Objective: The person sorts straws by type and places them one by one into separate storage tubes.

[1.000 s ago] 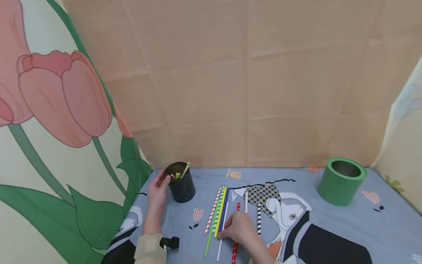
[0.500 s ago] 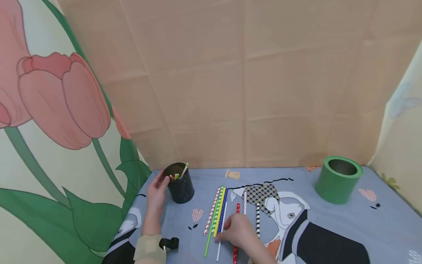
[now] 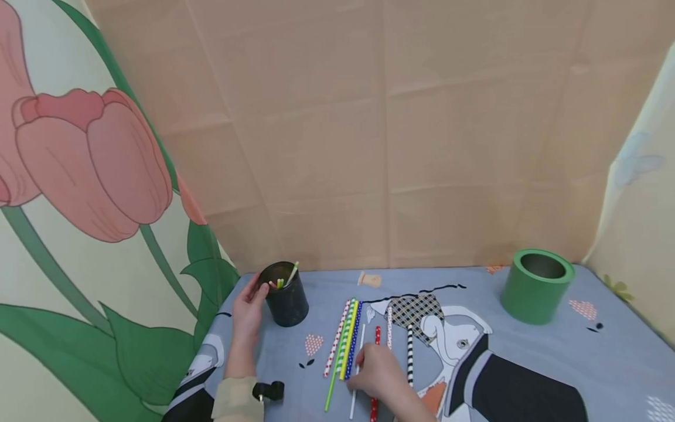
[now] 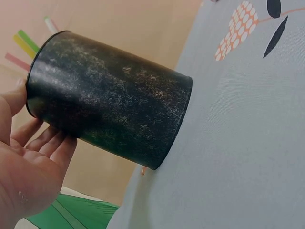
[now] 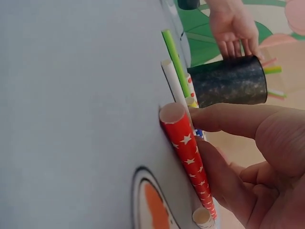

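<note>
A black cup (image 3: 287,303) with a few straws in it stands at the left of the grey printed cloth (image 3: 527,351). My left hand (image 3: 252,305) holds its side, the fingers (image 4: 45,143) wrapped behind the cup (image 4: 109,100) and the thumb at the rim. Several patterned straws (image 3: 345,340) lie side by side mid-table. My right hand (image 3: 369,372) rests on their near ends. In the right wrist view its thumb and a finger (image 5: 224,119) pinch a red starred straw (image 5: 186,143) that still lies on the cloth.
A green cup (image 3: 537,285) stands at the far right. A white straw (image 5: 172,81) and a green straw (image 5: 172,52) lie beside the red one. A small black object (image 3: 269,390) lies near my left sleeve. Printed fabric walls close in the left, back and right.
My right hand has crept slightly toward the near ends of the straws. The left hand stays on the black cup. The head view has swung a little.
</note>
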Demonstrator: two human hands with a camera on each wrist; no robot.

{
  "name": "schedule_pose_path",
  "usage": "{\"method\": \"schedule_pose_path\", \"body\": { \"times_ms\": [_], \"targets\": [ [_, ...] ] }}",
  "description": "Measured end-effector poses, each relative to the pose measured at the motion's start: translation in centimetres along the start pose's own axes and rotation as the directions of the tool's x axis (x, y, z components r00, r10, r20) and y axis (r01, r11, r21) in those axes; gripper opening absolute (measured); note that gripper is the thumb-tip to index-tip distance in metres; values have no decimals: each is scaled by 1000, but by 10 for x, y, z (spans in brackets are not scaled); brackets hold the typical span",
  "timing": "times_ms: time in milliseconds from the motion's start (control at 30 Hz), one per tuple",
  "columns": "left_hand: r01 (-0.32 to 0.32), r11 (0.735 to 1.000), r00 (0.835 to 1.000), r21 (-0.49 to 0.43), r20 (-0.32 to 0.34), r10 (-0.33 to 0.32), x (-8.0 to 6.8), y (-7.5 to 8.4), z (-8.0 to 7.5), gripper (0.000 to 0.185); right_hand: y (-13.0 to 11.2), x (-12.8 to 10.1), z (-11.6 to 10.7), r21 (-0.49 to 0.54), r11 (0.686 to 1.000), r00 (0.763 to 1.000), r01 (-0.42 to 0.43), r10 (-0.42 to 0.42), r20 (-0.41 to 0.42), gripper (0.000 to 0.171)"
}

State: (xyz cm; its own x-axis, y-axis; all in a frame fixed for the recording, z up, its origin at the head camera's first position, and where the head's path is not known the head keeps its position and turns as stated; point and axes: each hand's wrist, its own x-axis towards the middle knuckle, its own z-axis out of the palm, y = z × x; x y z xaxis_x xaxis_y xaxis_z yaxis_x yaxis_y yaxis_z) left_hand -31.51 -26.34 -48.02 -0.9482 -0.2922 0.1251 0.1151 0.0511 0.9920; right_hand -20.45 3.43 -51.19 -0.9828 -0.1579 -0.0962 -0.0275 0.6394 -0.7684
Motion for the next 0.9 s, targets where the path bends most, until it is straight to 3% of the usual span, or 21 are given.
{"method": "schedule_pose_path", "body": {
  "times_ms": [633,900],
  "targets": [
    [9,1000,1000,1,-11,-9,2,-3,-1,60,2,2,0,-41,999,997,-13,10,-71,41],
    [8,1000,1000,-12,-4,-8,2,-4,-1,60,-1,1,-2,-20,999,997,-47,46,-61,42]
  ]
}}
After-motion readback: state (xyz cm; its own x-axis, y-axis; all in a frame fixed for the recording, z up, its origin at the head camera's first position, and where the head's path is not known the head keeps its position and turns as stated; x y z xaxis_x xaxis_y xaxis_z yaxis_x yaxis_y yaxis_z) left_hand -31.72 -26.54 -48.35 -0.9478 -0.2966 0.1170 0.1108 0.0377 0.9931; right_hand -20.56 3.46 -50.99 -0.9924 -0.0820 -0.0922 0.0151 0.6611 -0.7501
